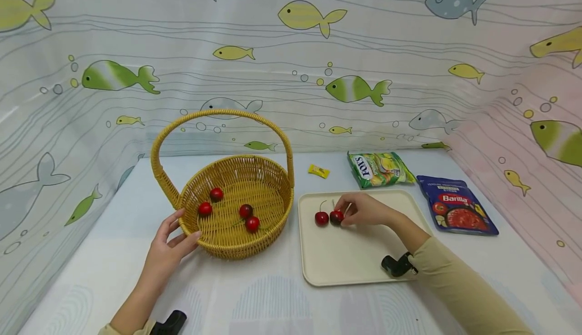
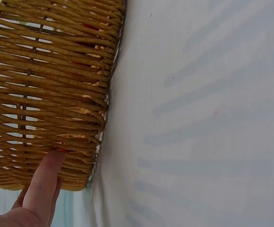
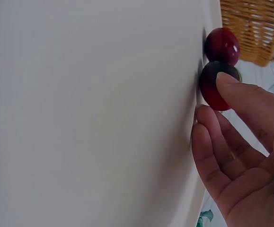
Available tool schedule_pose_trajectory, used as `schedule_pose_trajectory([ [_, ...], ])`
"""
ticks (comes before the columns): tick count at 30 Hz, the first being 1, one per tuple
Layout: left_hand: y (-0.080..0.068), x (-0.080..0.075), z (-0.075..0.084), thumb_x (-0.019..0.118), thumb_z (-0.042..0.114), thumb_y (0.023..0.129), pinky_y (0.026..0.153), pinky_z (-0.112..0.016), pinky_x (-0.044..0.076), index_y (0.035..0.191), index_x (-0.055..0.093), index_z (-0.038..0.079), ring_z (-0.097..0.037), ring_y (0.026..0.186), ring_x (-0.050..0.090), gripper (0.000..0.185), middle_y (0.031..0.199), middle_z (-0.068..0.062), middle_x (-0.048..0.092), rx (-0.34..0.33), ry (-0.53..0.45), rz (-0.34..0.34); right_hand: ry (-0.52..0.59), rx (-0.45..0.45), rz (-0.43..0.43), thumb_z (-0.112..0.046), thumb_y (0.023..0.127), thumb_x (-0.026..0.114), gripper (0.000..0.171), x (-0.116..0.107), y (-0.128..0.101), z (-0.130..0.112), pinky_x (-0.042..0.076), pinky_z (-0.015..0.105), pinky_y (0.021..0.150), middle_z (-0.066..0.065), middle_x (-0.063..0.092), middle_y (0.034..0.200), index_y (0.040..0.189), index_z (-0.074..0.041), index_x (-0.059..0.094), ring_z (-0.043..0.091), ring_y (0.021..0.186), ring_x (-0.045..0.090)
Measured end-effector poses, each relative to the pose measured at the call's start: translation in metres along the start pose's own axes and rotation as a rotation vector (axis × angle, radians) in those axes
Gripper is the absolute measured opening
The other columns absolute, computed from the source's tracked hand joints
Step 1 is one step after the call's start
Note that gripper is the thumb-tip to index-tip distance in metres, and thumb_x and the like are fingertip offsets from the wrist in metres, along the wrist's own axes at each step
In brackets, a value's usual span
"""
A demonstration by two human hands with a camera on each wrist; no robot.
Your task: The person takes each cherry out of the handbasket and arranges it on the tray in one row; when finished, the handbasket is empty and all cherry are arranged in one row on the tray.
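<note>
A golden wicker basket (image 1: 234,251) with a tall arched handle stands on the left, several red cherries (image 1: 252,224) lying inside it. My left hand (image 1: 165,251) touches its near left side, the thumb laid against the weave (image 2: 56,109) and the fingertips right at the rim. On the cream tray (image 1: 345,264) to the right are two dark red cherries with stems. My right hand (image 1: 366,209) pinches the right one (image 3: 215,87), thumb on its side and the other fingers curled. Close beside it sits the left cherry (image 1: 321,219).
Behind the tray lie a small yellow wrapped candy (image 1: 319,171) and a green FOX'S bag (image 1: 381,169). A dark blue Barilla pouch (image 1: 456,206) is at the tray's right. A fish-print curtain (image 1: 273,72) encloses the back and sides of the white table (image 1: 263,299).
</note>
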State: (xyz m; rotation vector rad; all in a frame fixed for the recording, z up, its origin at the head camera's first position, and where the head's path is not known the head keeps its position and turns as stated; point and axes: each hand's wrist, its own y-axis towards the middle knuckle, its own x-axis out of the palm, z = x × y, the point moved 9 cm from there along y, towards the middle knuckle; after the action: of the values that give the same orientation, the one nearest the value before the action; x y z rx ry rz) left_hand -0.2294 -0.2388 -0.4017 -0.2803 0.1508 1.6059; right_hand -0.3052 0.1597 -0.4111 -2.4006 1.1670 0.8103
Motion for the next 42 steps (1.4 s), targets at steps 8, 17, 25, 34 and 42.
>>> schedule_pose_trajectory([
  [8,-0.001,0.000,0.002,0.061,0.027,0.091,0.077,-0.021,0.051,0.149,0.014,0.014,-0.041,0.125,0.035,0.076,0.147,-0.025,0.013,0.005,0.000,-0.002,-0.034,-0.018,-0.002,-0.004,0.078,0.074,0.029,-0.007,-0.004,0.002,0.053,0.027,0.072,0.008,0.061,0.093,0.103,-0.003,0.060,0.018,0.081,0.062],
  [17,-0.001,0.000,0.001,0.062,0.028,0.091,0.077,-0.021,0.051,0.149,0.014,0.015,-0.041,0.125,0.034,0.077,0.147,-0.025,0.013,0.002,-0.005,-0.002,-0.012,-0.075,0.009,-0.004,0.080,0.072,0.031,-0.020,-0.005,-0.024,0.053,0.030,0.075,0.016,0.060,0.096,0.107,0.002,0.059,0.020,0.083,0.061],
  [25,-0.002,0.001,0.001,0.061,0.026,0.091,0.077,-0.021,0.051,0.149,0.013,0.014,-0.040,0.124,0.034,0.076,0.146,-0.025,0.014,-0.001,-0.007,-0.003,-0.041,-0.124,0.009,-0.006,0.081,0.071,0.028,-0.026,0.003,-0.061,0.052,0.030,0.079,0.014,0.061,0.098,0.107,-0.006,0.061,0.017,0.085,0.061],
  [34,-0.002,0.000,-0.002,0.062,0.026,0.091,0.077,-0.021,0.052,0.149,0.013,0.015,-0.040,0.125,0.034,0.077,0.148,-0.024,0.012,-0.023,-0.011,0.010,-0.067,-0.223,-0.011,-0.009,0.082,0.072,0.028,-0.025,0.018,-0.098,0.052,0.030,0.080,0.003,0.061,0.099,0.108,-0.006,0.061,0.016,0.087,0.061],
  [42,-0.002,0.001,0.000,0.062,0.024,0.091,0.077,-0.021,0.052,0.149,0.013,0.015,-0.040,0.126,0.033,0.077,0.148,-0.025,0.012,-0.013,-0.018,0.006,-0.087,-0.251,-0.035,-0.008,0.082,0.071,0.027,-0.020,0.031,-0.120,0.052,0.028,0.080,0.001,0.061,0.098,0.107,-0.009,0.062,0.013,0.086,0.061],
])
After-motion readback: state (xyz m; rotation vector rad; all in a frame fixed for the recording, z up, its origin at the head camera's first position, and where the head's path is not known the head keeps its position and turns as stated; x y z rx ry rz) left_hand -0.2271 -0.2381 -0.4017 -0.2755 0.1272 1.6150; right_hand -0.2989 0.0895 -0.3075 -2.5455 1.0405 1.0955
